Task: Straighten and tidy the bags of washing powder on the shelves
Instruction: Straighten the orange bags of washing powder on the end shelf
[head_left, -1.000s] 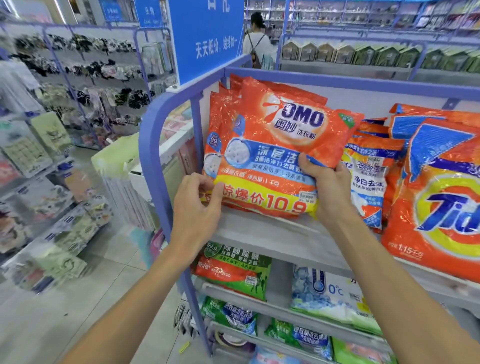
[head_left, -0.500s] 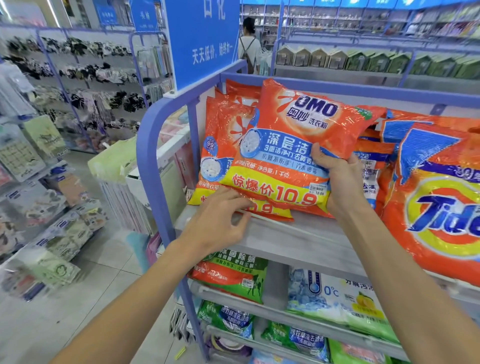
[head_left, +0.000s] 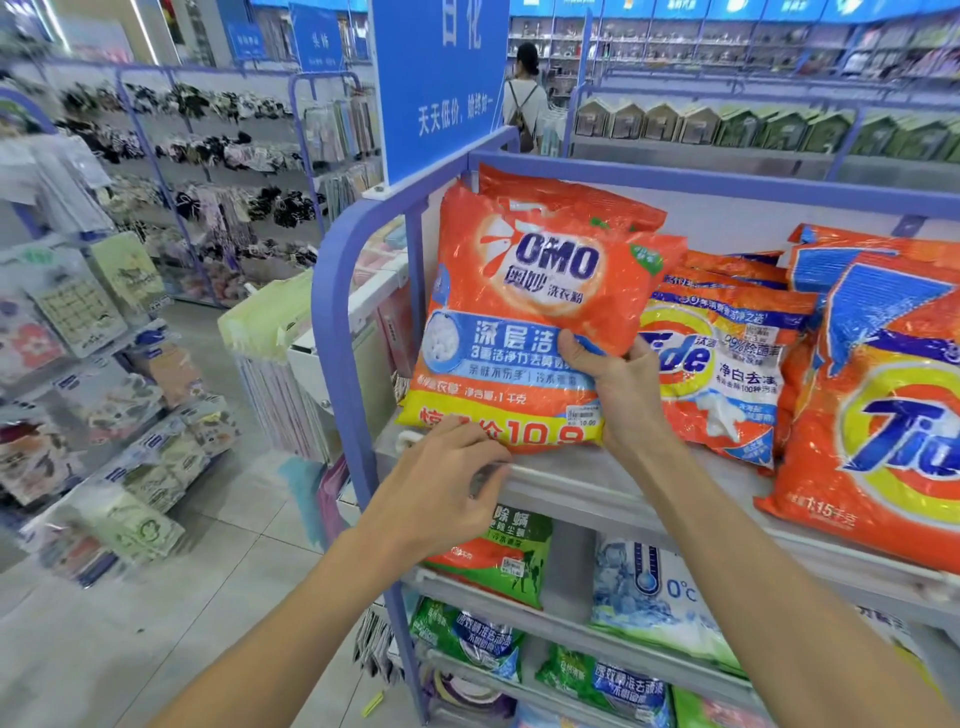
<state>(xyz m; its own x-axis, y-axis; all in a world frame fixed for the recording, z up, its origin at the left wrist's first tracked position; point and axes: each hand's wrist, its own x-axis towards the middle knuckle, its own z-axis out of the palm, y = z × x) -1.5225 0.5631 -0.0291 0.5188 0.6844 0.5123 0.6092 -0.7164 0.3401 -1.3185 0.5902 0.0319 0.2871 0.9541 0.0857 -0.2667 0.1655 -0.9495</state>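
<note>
An orange OMO bag (head_left: 524, 291) stands upright at the left end of the top shelf (head_left: 597, 486), in front of other OMO bags (head_left: 571, 200). My right hand (head_left: 618, 395) grips its lower right side, thumb across the front. My left hand (head_left: 441, 483) rests at the shelf's front edge, fingertips touching the bag's bottom left corner. To the right lie a small Tide bag (head_left: 727, 369) and a large Tide bag (head_left: 893, 410), both leaning back.
A blue-framed rack (head_left: 337, 322) holds lower shelves with green and orange bags (head_left: 506, 556) and a pale blue bag (head_left: 660, 597). A blue sign (head_left: 441, 83) rises above the rack's corner. Left is a tiled aisle (head_left: 156, 623) with racks of small goods. A person (head_left: 524, 98) stands far back.
The front OMO bag has gone from tilted and shifted right to upright and squared over the bags behind. My left hand slid right along the shelf edge under its bottom.
</note>
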